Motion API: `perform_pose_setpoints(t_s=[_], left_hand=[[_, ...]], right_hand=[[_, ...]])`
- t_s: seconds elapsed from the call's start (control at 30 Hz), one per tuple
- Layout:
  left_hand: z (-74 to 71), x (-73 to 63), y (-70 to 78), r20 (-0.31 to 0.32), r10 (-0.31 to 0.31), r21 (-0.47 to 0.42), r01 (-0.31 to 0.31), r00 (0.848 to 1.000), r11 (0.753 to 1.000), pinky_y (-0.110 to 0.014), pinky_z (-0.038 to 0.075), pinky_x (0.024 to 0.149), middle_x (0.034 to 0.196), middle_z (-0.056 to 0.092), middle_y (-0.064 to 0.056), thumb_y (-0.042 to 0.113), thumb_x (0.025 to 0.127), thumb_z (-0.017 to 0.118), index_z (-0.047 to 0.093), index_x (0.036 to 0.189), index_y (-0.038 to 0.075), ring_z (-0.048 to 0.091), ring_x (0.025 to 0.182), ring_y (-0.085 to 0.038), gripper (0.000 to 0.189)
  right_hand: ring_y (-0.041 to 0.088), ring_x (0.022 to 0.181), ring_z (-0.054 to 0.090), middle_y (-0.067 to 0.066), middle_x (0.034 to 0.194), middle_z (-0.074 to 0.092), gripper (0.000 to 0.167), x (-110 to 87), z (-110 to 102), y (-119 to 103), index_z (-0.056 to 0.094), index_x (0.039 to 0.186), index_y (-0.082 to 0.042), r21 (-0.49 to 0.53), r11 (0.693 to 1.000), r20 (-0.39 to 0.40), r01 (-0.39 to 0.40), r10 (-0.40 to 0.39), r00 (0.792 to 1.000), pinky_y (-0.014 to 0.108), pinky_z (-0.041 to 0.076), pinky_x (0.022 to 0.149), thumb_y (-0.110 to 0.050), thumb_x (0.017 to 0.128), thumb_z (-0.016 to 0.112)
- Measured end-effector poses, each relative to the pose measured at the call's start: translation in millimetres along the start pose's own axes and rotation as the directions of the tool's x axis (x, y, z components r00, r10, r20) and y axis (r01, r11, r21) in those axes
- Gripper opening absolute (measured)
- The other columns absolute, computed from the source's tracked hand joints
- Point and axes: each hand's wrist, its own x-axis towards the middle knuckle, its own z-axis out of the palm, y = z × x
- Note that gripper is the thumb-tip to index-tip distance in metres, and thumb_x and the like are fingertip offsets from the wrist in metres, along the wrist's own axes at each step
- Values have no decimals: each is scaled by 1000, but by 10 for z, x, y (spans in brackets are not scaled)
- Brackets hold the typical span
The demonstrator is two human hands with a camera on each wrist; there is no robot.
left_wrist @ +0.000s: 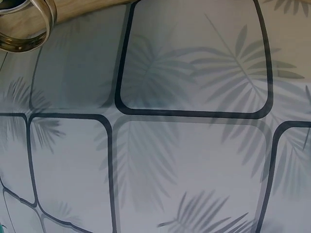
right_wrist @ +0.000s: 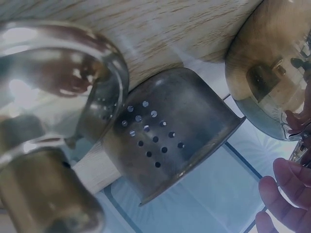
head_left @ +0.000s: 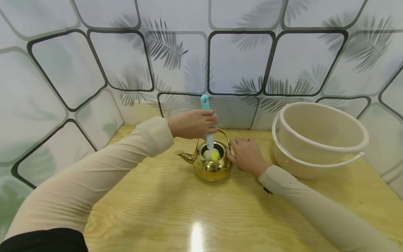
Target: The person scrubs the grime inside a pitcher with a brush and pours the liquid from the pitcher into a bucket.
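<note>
A shiny gold kettle [head_left: 211, 174] stands on the table without a lid, its spout to the left and its hoop handle upright. In the head view my left hand [head_left: 192, 123] grips the light-blue handle of a brush [head_left: 205, 102]. Its soft white and yellow-green head sits inside the kettle's mouth. My right hand [head_left: 248, 156] holds the kettle's right side near the handle's base, thumb at the rim. The right wrist view shows its fingers [right_wrist: 284, 194] beside the kettle [right_wrist: 257, 82]. The left wrist view catches part of the kettle's handle [left_wrist: 51, 17].
In the right wrist view, a metal strainer cup with small holes [right_wrist: 189, 111] lies on its side beside a shiny round metal piece with a knob [right_wrist: 58, 63]. A large beige bucket [head_left: 302, 150] with a white handle stands right. Patterned wall covering [head_left: 239, 63] rises behind the wooden table [head_left: 157, 210].
</note>
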Motion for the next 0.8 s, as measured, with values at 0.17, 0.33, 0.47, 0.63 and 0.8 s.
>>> perform_pose_setpoints(t_s=[0.17,0.33,0.47,0.63,0.8], left_hand=[[15,-30,-24,5,-14,48,14,1000,999,-31,31,101,120,61,-1,57,90,44,57,117,19,52,113,-17,49],[19,-52,-16,6,-43,89,42,999,995,-31,32,99,116,62,-1,59,89,44,58,115,21,52,110,-17,49],[16,-39,0,36,-74,106,70,997,992,-31,31,99,114,63,-1,59,89,43,58,112,21,52,109,-18,47],[13,-9,34,97,-111,62,106,989,992,-32,32,101,117,63,-3,57,90,43,58,109,17,52,115,-20,46],[24,-7,92,86,-164,13,164,983,986,-32,33,99,113,64,-3,55,89,48,58,105,15,53,111,-20,44]], right_hand=[[21,50,51,4,58,52,25,2,19,3,52,72,-6,13,1000,-7,-7,7,1000,34,37,49,-27,83,60],[21,50,52,4,58,53,27,8,1,-2,52,71,-6,2,1000,-5,-5,5,1000,34,37,49,-28,84,61],[20,50,52,4,58,54,27,17,-19,4,52,72,-7,-11,1000,-2,1,-1,1000,32,36,48,-29,84,61],[19,50,54,4,59,56,26,17,-30,-4,54,73,-7,-21,1000,13,3,-3,1000,31,36,48,-29,84,61],[19,52,55,4,61,57,25,3,-25,-16,54,74,-7,-8,1000,30,-8,9,1000,32,37,49,-28,85,60]])
